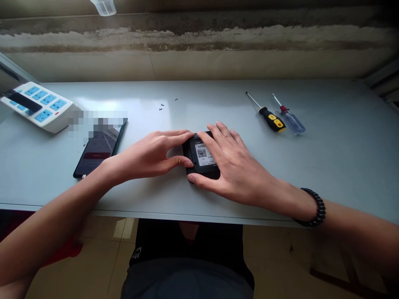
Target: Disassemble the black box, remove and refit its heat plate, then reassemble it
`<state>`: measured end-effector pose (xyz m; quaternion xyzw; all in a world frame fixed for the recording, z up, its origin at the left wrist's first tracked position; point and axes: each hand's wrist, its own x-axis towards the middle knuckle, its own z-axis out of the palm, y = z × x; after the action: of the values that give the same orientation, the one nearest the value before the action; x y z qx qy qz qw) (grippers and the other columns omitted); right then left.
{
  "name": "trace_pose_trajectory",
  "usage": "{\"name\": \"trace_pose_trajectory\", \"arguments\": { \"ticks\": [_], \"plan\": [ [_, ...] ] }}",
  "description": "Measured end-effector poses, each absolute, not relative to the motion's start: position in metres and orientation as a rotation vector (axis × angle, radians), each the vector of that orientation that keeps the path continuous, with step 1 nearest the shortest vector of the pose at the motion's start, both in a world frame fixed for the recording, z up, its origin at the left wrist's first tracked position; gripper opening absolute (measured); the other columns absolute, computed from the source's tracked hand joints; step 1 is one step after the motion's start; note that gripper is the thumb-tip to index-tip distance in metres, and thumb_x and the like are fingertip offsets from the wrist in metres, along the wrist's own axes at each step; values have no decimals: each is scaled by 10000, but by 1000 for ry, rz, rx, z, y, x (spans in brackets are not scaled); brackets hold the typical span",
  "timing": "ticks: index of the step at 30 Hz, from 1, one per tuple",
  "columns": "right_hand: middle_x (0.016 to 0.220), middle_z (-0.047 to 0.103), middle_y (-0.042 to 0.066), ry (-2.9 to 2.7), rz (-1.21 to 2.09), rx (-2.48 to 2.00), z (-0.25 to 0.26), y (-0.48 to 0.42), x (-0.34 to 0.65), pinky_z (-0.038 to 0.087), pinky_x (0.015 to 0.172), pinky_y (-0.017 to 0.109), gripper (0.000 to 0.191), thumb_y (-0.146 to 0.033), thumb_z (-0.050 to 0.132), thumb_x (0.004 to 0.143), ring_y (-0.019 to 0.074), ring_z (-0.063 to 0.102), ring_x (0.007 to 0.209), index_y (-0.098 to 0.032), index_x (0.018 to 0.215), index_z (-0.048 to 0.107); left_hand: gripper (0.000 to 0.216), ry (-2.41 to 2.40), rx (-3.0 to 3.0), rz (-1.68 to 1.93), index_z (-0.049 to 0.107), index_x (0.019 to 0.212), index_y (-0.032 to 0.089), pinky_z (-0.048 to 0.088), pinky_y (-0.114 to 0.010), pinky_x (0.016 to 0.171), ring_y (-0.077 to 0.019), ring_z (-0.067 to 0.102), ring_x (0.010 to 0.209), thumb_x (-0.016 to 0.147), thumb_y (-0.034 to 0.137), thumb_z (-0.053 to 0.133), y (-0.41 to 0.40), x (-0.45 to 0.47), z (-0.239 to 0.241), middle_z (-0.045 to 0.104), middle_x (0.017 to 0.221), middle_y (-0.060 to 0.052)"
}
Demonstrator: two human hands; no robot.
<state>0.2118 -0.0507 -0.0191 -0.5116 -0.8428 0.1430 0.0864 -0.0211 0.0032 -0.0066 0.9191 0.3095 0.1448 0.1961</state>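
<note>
A small black device [205, 168] lies on the table near its front edge, with a white QR-code label [204, 153] facing up. My left hand [152, 153] grips its left side, thumb at the near part and fingers at the far part. Across its right side rests my right hand [230, 162], its thumb on the near edge and its fingers over the far edge, hiding much of that side. Beyond the device, several tiny dark screws [161, 106] lie loose on the table.
At right lie a black-and-yellow screwdriver [272, 119] and a clear-handled screwdriver [292, 120]. A phone [96, 153] with a timer rests on the left, near a white power strip [59, 118] with blue sockets. Behind the table [343, 145] stands a wall [218, 64].
</note>
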Motion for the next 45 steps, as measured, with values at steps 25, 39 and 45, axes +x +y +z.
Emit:
{"name": "trace_pose_trajectory", "arguments": {
  "ticks": [25, 39, 45],
  "plan": [
    [1534, 467, 252, -2454, 220, -1382, -27, -52, 212, 413, 1192, 609, 815, -655, 556, 917, 421, 416, 1462, -73, 1486, 520, 559, 1003, 2381, 418, 662, 1426, 220, 491, -473, 1198, -330, 602, 1389, 898, 374, 756, 2, -16, -4, 610, 1505, -99],
    [1554, 461, 255, -2450, 212, -1372, -31, -51, 212, 401, 1208, 607, 864, -667, 545, 924, 425, 399, 1482, -45, 1523, 498, 333, 1486, 2064, 604, 788, 740, 174, 384, -301, 524, -129, 532, 497, 957, 371, 630, 0, -6, 3, 658, 574, -13],
    [1538, 471, 265, -2463, 208, -1369, -29, -51, 211, 414, 1194, 604, 863, -663, 542, 930, 422, 413, 1463, -30, 1516, 503, 388, 1436, 1890, 600, 687, 617, 170, 385, -266, 487, -113, 524, 479, 940, 385, 671, 1, 1, -2, 619, 526, -5]
  ]
}}
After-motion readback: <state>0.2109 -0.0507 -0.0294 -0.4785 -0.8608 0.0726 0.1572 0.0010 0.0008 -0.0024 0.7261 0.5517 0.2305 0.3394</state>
